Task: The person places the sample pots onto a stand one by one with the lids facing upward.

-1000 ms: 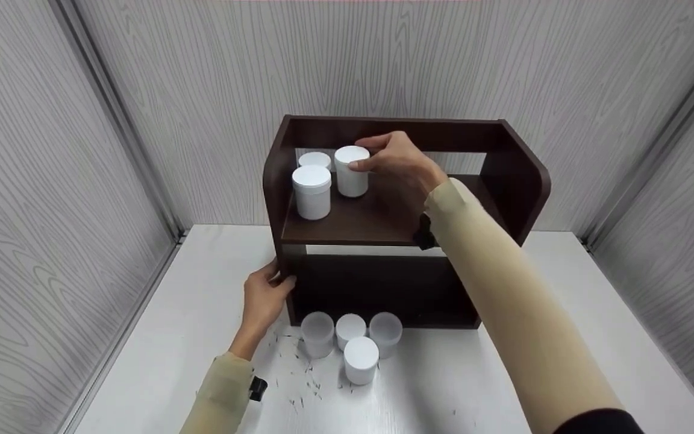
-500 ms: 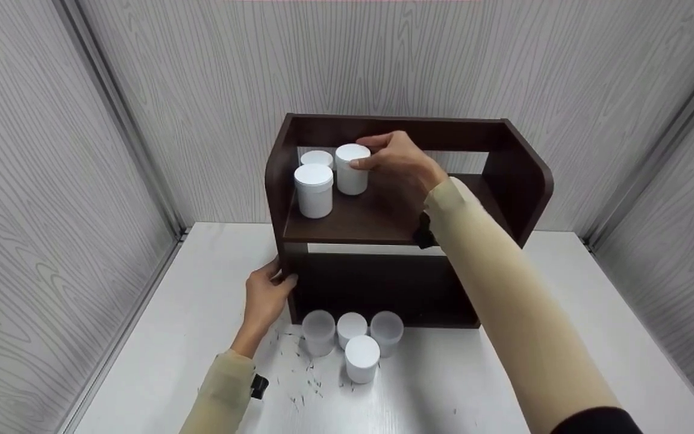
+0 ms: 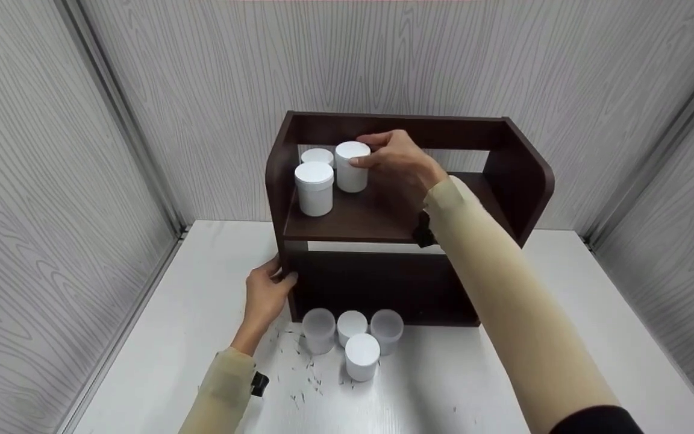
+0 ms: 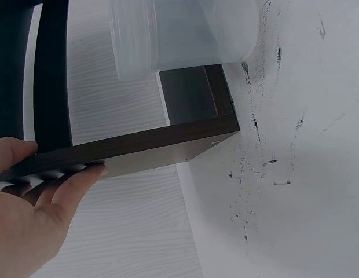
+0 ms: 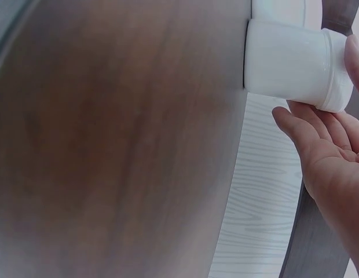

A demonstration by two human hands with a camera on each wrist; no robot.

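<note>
A dark brown two-tier shelf stands on the white table. On its upper board my right hand holds a white lidded jar near the lid, thumb on one side and fingers on the other. In the right wrist view the jar's base meets the board. Two more white jars stand to its left, one in front and one behind. Lower down, my left hand grips the edge of the shelf's left side panel, fingers and thumb on opposite faces.
Before the lower tier, two white-lidded jars stand on the table between two translucent cups, a left one and a right one. Dark scuff marks spot the tabletop near them. Grey wood-patterned walls enclose the table.
Both hands keep their holds, and the jar in my right hand stays in place on the upper board. Only the head view has shifted slightly.
</note>
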